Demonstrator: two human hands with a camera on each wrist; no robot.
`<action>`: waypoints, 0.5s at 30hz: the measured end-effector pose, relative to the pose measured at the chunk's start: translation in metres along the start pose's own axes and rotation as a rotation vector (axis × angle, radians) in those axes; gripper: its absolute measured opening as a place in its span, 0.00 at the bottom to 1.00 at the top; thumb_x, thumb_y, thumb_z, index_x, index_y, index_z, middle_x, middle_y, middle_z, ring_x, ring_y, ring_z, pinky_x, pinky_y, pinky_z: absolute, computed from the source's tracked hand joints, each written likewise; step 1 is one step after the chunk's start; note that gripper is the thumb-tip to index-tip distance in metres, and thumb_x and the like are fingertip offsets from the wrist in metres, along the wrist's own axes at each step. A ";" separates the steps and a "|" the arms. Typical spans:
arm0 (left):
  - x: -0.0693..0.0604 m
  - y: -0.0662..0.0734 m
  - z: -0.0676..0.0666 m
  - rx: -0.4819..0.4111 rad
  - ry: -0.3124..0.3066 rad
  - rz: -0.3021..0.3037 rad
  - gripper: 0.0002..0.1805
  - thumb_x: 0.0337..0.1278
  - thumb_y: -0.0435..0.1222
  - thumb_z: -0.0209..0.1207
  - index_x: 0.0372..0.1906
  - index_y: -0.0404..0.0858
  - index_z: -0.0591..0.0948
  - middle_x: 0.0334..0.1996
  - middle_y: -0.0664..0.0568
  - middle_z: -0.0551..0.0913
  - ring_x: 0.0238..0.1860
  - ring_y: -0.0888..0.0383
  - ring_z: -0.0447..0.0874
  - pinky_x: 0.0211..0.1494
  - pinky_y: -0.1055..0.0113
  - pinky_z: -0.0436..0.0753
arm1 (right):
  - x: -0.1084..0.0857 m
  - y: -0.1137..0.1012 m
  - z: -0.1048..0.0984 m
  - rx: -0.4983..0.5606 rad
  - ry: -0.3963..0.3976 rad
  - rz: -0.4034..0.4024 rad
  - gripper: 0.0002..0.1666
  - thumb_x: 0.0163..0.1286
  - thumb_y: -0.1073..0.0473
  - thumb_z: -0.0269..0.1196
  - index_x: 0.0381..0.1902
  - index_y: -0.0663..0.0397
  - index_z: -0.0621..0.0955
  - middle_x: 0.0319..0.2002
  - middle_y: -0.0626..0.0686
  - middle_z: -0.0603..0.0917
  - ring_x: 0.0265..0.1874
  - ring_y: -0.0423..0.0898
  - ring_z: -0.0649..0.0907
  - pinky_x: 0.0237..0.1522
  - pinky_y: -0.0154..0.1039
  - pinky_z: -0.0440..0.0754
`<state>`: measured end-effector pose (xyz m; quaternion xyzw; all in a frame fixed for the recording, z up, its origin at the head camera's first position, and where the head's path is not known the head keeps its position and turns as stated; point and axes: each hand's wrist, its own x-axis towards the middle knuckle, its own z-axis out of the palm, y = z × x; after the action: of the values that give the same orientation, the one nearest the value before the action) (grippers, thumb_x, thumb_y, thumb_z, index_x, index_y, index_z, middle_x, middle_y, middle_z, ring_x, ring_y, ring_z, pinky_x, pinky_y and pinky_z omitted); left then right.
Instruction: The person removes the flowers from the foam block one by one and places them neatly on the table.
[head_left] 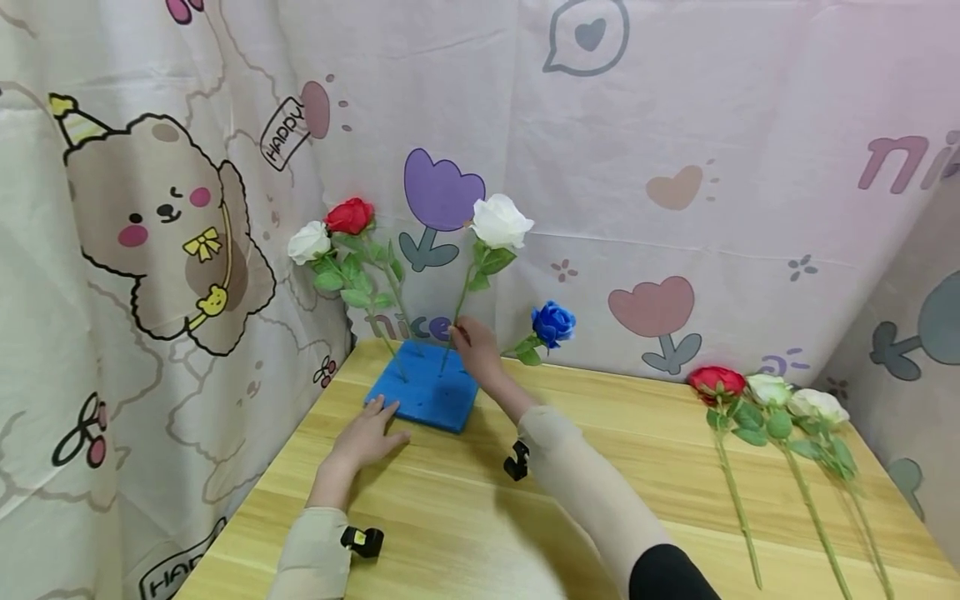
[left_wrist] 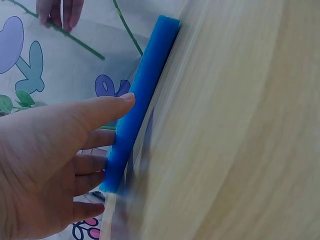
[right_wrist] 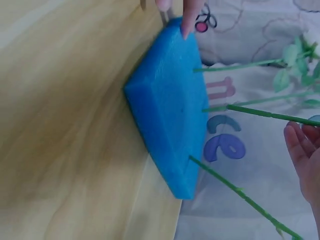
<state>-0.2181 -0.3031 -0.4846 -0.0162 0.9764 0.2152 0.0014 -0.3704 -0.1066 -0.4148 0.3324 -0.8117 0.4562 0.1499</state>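
Head view: the right hand (head_left: 477, 354) is pinching the stem of a white rose (head_left: 501, 222) above a blue foam block (head_left: 435, 408) on the table (head_left: 450, 521); the left hand (head_left: 365, 437) is spreading its fingers at the block's near edge. Left wrist view: the thumb (left_wrist: 107, 107) is lying against the foam's side. Right wrist view: the rose's stem end (right_wrist: 237, 108) is hanging apart from the foam; three other stems (right_wrist: 245, 65) are rising from it. Planting seems in hand; next probably calls for aiming, then pushing.
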 end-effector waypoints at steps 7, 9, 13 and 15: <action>-0.002 0.000 -0.002 -0.001 -0.003 -0.004 0.39 0.65 0.52 0.57 0.73 0.34 0.63 0.75 0.30 0.52 0.75 0.32 0.48 0.73 0.37 0.59 | -0.029 -0.011 -0.023 0.209 -0.041 0.021 0.16 0.77 0.54 0.52 0.29 0.57 0.74 0.26 0.55 0.81 0.26 0.43 0.79 0.33 0.33 0.80; -0.002 0.001 -0.002 0.000 -0.003 -0.002 0.39 0.65 0.52 0.57 0.73 0.34 0.63 0.75 0.30 0.52 0.75 0.32 0.48 0.73 0.37 0.59 | -0.038 -0.012 -0.030 0.236 -0.036 0.021 0.17 0.77 0.53 0.52 0.29 0.56 0.75 0.26 0.55 0.82 0.27 0.44 0.81 0.34 0.33 0.82; -0.001 0.001 -0.002 0.007 -0.006 0.002 0.39 0.66 0.52 0.56 0.74 0.35 0.62 0.75 0.30 0.51 0.75 0.32 0.48 0.73 0.37 0.58 | -0.056 -0.013 -0.047 0.280 -0.031 0.016 0.17 0.76 0.53 0.54 0.30 0.58 0.77 0.26 0.57 0.85 0.26 0.48 0.85 0.33 0.35 0.86; -0.001 0.001 -0.001 0.008 -0.009 0.003 0.39 0.66 0.52 0.56 0.74 0.35 0.62 0.75 0.30 0.51 0.75 0.32 0.48 0.73 0.37 0.58 | -0.066 -0.013 -0.057 0.290 -0.031 0.023 0.17 0.76 0.54 0.54 0.31 0.60 0.78 0.25 0.58 0.85 0.25 0.51 0.86 0.32 0.39 0.87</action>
<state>-0.2170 -0.3024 -0.4830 -0.0139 0.9773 0.2113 0.0055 -0.3168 -0.0369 -0.4114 0.3483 -0.7432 0.5652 0.0822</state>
